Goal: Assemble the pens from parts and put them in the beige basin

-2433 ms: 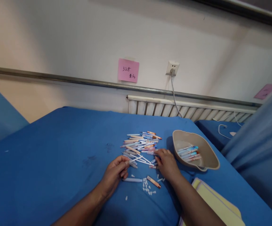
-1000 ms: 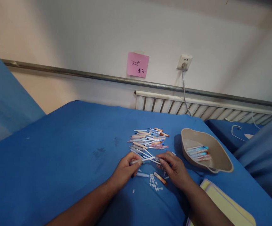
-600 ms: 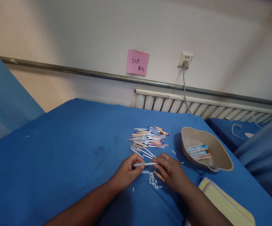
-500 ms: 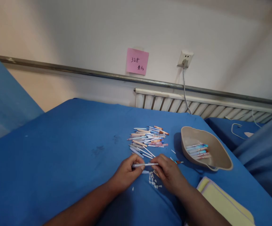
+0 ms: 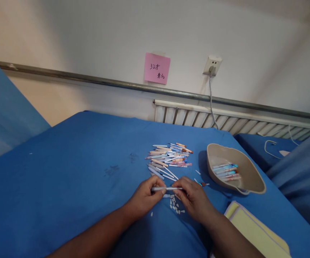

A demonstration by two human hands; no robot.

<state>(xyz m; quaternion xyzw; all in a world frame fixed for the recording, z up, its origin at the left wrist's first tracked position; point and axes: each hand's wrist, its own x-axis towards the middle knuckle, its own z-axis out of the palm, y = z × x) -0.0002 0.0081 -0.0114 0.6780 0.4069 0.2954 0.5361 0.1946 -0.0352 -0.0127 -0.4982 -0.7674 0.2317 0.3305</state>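
My left hand [image 5: 147,195] is closed around a grey pen barrel [image 5: 158,189], held level above the blue sheet. A thin white pen refill [image 5: 169,188] runs from the barrel's right end, and the fingertips of my right hand [image 5: 191,197] pinch its far end. Whether the refill sits inside the barrel I cannot tell. Just beyond my hands lies a pile of pen parts [image 5: 168,156], with pale barrels, white refills and coloured pieces. Several small white pieces [image 5: 174,205] are scattered below, between my wrists, near a light blue pen part [image 5: 166,196].
A beige basin [image 5: 254,179] holding several assembled-looking pens [image 5: 226,172] stands at right. A folded yellow cloth [image 5: 257,229] lies in front of it. A few loose bits [image 5: 203,184] rest by the basin. Behind the blue-covered surface [image 5: 63,172] are a radiator [image 5: 184,116] and a rail.
Both hands keep their grip on the pen parts and have barely moved. The whole view has shifted very slightly.
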